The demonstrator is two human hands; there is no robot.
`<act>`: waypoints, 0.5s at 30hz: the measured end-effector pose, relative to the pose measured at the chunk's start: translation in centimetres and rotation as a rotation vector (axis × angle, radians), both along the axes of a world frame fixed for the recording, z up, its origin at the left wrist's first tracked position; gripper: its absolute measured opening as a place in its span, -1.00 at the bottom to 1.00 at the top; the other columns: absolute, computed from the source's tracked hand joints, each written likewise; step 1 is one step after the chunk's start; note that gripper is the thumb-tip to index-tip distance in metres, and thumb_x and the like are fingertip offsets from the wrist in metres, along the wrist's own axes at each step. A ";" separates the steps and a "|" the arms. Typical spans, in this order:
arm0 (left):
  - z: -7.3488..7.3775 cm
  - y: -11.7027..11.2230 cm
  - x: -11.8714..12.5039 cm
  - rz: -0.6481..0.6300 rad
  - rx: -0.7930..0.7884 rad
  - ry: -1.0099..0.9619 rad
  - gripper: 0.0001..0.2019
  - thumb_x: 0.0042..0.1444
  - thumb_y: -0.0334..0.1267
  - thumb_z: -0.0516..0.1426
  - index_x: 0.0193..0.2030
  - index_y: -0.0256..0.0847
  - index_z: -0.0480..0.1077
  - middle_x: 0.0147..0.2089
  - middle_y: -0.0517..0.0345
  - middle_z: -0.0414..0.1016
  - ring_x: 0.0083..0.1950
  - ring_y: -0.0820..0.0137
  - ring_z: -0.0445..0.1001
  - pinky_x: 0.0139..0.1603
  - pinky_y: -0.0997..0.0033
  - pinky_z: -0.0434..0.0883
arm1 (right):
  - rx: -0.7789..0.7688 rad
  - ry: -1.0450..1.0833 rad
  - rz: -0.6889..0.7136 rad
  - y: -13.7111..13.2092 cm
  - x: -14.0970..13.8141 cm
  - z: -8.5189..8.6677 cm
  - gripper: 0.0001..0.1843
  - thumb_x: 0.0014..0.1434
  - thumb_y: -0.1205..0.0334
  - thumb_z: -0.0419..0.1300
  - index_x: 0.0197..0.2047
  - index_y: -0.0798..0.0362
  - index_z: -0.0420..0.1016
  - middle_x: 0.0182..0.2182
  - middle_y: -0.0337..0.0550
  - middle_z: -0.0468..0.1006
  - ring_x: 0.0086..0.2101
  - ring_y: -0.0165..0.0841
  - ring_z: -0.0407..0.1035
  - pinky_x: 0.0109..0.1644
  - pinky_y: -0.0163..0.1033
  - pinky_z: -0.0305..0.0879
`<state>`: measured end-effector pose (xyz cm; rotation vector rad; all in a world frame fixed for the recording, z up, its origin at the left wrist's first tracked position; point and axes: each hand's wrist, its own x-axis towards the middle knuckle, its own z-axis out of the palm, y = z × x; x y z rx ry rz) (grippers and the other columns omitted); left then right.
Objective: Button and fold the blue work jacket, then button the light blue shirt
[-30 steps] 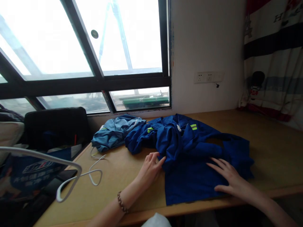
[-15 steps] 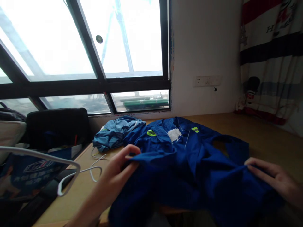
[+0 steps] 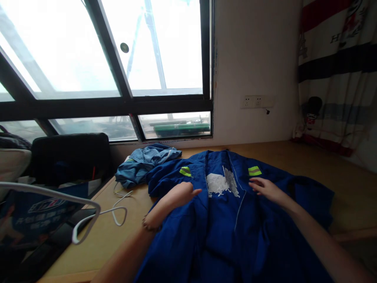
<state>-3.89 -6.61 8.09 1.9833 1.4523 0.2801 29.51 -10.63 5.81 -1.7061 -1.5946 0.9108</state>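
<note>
A dark blue work jacket (image 3: pixel 218 232) with yellow-green reflective strips lies spread out in front of me. Its front edges are apart, and a peeling silvery-white patch (image 3: pixel 217 183) shows between them. My left hand (image 3: pixel 181 195) is over the jacket's left front, just below one strip; its thumb side points right, and the other fingers are curled out of sight beneath it. On the opposite side, my right hand (image 3: pixel 268 190) hovers at or just above the cloth, below the other strip. Its fingers are loosely bent and slightly apart, with no cloth visibly pinched between them.
A crumpled lighter blue garment (image 3: pixel 144 163) lies by the window on the wooden table (image 3: pixel 118 243). A white cable (image 3: pixel 119 208) curls along the table's left side. Beyond that edge are a black chair (image 3: pixel 70 157) and a printed bag (image 3: pixel 47 212). A curtain (image 3: pixel 335 78) hangs at right.
Both hands have let go of the jacket's near edges and moved forward and inward over its front. The jacket now lies flatter and wider, showing more of the patch.
</note>
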 end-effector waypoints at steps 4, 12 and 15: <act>-4.0 8.4 4.5 0.430 -0.227 -0.370 -0.72 -0.15 -0.17 0.21 -0.64 -0.27 0.22 -0.72 0.23 0.19 -0.60 0.43 0.30 -0.51 0.44 0.31 | 0.029 -0.396 -0.275 7.4 -3.7 -4.9 -0.34 -0.08 0.02 0.18 0.02 0.26 0.26 -0.17 0.17 0.43 -0.18 -0.15 0.35 -0.18 -0.21 0.25; -6.1 17.0 8.0 0.464 -0.284 -0.735 -0.81 0.09 -0.26 0.02 -0.46 -0.31 0.27 -0.68 0.34 0.09 -0.71 0.63 0.12 -0.66 0.63 0.18 | 0.270 -0.549 -0.258 8.8 -6.7 -6.7 -0.53 0.09 0.28 -0.06 0.09 0.16 0.22 -0.32 -0.03 0.51 -0.30 -0.31 0.38 -0.24 -0.32 0.17; -6.7 17.7 10.1 0.405 -0.281 -0.835 -0.78 0.02 -0.16 0.09 -0.30 -0.30 0.35 -0.59 0.24 0.28 -0.62 0.57 0.26 -0.59 0.59 0.27 | 0.303 -0.626 -0.022 7.6 -8.3 -6.2 -0.58 0.09 0.17 -0.02 0.03 0.06 0.32 -0.36 -0.08 0.51 -0.33 -0.30 0.37 -0.26 -0.29 0.16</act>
